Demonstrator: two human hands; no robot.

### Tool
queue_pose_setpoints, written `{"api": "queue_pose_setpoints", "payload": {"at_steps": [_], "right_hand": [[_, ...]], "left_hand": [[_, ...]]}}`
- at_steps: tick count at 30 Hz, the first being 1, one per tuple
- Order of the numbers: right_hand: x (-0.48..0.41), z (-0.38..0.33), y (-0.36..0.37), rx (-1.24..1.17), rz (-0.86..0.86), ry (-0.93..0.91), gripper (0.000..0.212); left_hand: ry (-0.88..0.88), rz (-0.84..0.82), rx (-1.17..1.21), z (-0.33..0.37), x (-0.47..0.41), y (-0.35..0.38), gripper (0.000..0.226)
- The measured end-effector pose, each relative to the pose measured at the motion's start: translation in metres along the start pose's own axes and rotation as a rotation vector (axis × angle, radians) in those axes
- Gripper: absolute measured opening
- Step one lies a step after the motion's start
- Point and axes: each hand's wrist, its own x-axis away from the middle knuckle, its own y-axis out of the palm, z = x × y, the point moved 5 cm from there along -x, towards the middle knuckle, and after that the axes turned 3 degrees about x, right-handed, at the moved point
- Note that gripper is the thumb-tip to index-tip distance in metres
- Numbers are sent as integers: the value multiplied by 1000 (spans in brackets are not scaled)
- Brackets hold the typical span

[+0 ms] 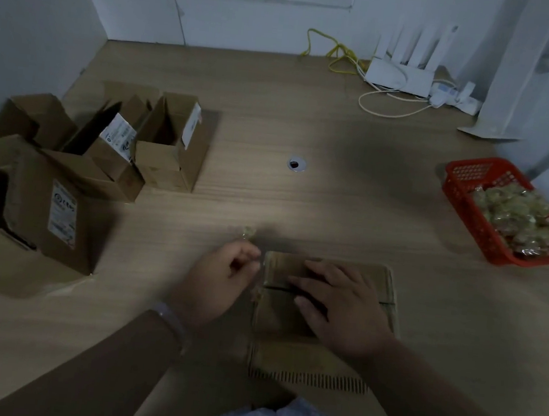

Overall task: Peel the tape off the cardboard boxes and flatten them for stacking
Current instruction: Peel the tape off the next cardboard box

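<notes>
A small cardboard box [370, 285] lies at the near middle of the wooden table, its top flaps meeting along a dark seam. My right hand [340, 309] rests flat on the top of it with the fingers spread and pointing left. My left hand [221, 280] is just left of the box, fingers curled, pinching a thin clear strip of tape [247, 232] that runs up from the box's left edge; the strip is blurred. Part of the box top is hidden under my right hand.
Several opened cardboard boxes [110, 146] stand at the left, a larger labelled one [46, 211] nearest. A red basket [487, 230] of crumpled tape sits at the right edge. A white router [399, 75] with cables is at the back. A cable hole [297, 165] is mid-table.
</notes>
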Motion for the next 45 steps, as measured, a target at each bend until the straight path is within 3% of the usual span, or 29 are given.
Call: {"api": "queue_pose_setpoints", "payload": {"at_steps": [3,9,15,21,28,32,40,45], "right_hand": [[-8,5,1,-52,41,-22,31],[-2,13,6,-97,135,-60,30],[-2,12,5,-102,141,-46,29],[-2,11,4,-113,150,-40,28],[-2,12,5,-113,164,-46,27],[-2,13,7,-131,178,-54,27],[-3,13,8,-136,154,-37,28],[-2,14,9,-141,135,-30,30]], "left_hand": [[-119,-72,130,0,-26,15,33],[-234,-298,170,-4,-49,30,25],[-263,-314,194,-12,-60,29,22],[-455,-320,451,-17,-65,34,16],[-409,-566,120,-8,-78,31,13],[-334,-514,74,-14,-76,35,17],[-200,-226,163,-18,-58,21,24],[-131,-160,172,-10,-39,7,15]]}}
